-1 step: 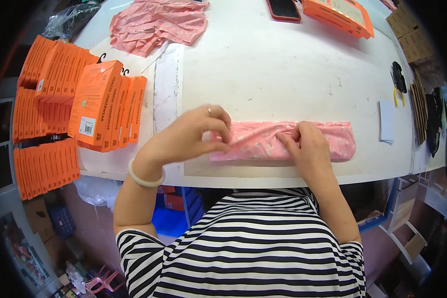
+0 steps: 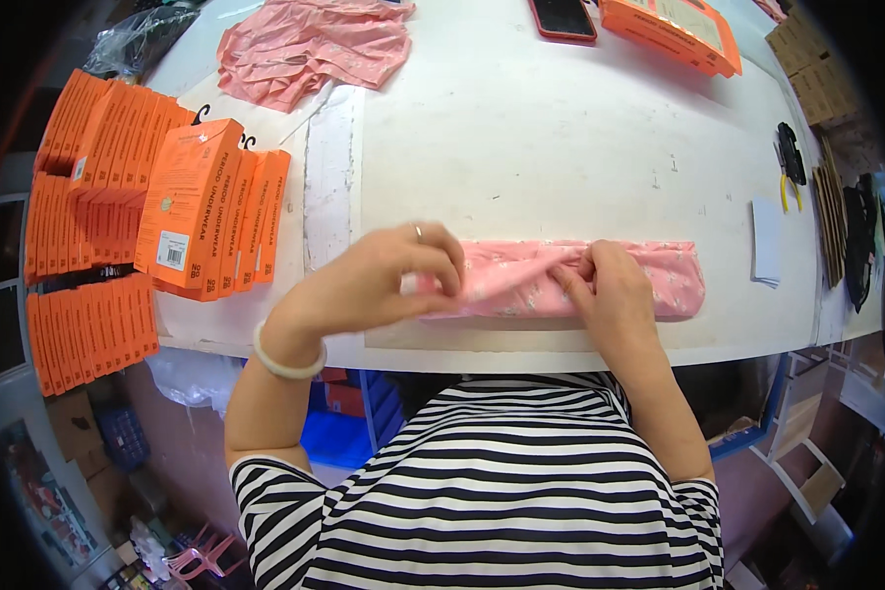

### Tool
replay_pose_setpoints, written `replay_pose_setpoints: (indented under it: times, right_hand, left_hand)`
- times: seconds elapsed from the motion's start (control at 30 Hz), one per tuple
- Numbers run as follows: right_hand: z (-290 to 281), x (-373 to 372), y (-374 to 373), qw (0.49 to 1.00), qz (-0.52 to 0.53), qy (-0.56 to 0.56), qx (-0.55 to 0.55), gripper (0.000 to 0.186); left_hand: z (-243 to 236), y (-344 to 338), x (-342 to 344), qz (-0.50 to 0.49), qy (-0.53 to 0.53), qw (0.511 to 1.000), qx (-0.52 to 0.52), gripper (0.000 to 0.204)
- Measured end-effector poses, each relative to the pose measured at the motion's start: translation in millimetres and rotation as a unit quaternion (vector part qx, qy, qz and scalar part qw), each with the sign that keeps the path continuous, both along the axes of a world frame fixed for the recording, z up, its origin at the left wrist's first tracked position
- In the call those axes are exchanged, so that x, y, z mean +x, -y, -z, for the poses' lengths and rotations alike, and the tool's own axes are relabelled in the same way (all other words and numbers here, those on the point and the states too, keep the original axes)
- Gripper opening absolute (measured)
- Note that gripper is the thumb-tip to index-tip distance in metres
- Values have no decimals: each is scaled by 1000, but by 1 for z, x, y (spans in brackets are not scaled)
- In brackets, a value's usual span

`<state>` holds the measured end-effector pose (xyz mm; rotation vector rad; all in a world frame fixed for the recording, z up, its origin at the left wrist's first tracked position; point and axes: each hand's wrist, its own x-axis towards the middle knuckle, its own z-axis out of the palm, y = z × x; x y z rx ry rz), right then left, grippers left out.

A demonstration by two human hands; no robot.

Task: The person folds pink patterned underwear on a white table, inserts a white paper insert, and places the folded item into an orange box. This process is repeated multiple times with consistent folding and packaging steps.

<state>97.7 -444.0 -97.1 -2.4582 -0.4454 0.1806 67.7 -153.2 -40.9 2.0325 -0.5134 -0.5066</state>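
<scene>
A pink floral garment [image 2: 521,285], folded into a long flat strip, lies along the near part of the white table [image 2: 521,197]. My left hand [image 2: 403,270], slightly blurred, is at the strip's left end with its fingers curled closed on the cloth. That end is lifted and creased diagonally toward the middle. Thumb and fingers of my right hand [image 2: 605,285] pinch the cloth right of centre and press it to the table. The strip's right end lies flat beyond that hand.
At left stand stacked orange boxes [image 2: 182,211] with black hooks. A heap of pink floral cloth [image 2: 310,49] lies at far left. Toward the far right are a phone [image 2: 563,18] and more orange packaging [image 2: 669,37]. White slips [image 2: 765,243] and yellow-handled snips [image 2: 790,187] lie at right.
My left fingers have closed on the garment's left end and raised it a little to the right, folding the cloth over. My right hand keeps its place.
</scene>
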Motion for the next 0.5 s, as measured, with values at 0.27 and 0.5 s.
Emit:
replay_pose_setpoints:
  times: [0.27,0.5]
  right_hand:
    - [2,0,0,1000,-5,19,5,34]
    - [-5,0,-2,1000,-7,10,-4,38]
  left_hand:
    - [10,-3,-4,-131,-75,989,2,20]
    - [12,1,1,-148,-61,985,69,22]
